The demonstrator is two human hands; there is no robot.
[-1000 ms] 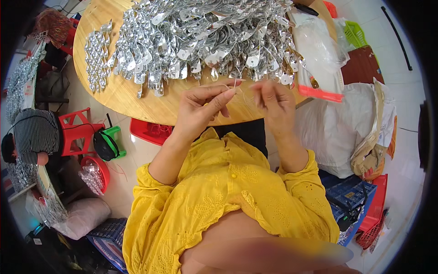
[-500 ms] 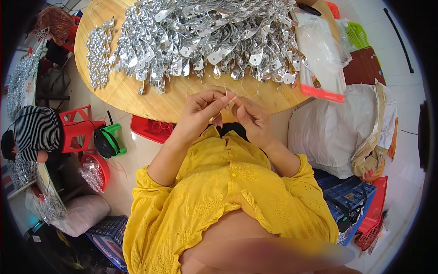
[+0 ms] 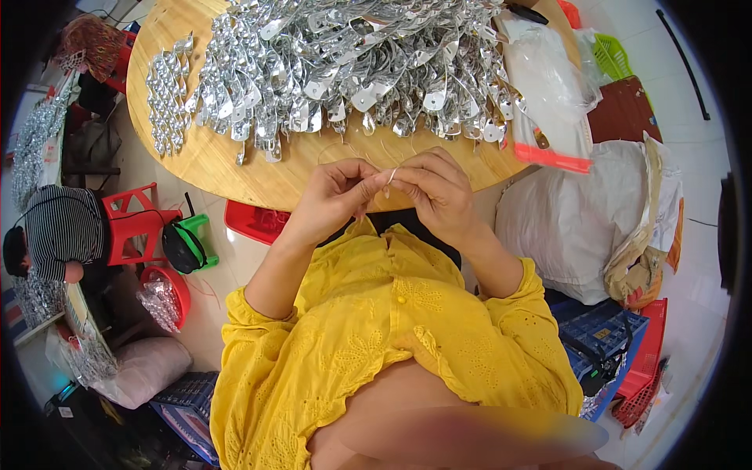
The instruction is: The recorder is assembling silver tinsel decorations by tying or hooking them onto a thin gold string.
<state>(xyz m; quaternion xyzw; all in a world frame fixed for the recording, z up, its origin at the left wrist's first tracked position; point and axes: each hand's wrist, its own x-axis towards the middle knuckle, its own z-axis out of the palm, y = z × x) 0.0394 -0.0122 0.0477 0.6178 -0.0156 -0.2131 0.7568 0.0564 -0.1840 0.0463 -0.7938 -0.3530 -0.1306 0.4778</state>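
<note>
1. The left hand (image 3: pixel 333 194) is over the near edge of the table (image 3: pixel 235 174), its thumb and forefinger closed in a pinch on a fine pale thread (image 3: pixel 392 174); its other fingers are curled.
2. The right hand (image 3: pixel 440 192) meets it from the other side, thumb and forefinger also pinched together on the thread, so the fingertips of both hands nearly touch.
3. The thread shows as a short pale line between the fingertips, above the middle of the table's near edge. Faint thin loops lie just beyond the hands; whether they belong to the same strand cannot be told.
4. A large heap of twisted silver strips (image 3: pixel 337 66) covers the middle of the table and runs to the far edge, its nearest flat ends close to the hands.
5. Toward the left edge lies a smaller bundle of silver strips (image 3: pixel 168 98), in neat rows beside the heap.
6. Along the right edge are clear plastic bags (image 3: pixel 548 86) with a red band at the near end; a dark object (image 3: pixel 528 14) lies at their far end.
7. Under the near edge, left of the person's lap, a red tray (image 3: pixel 254 222) shows.
</note>
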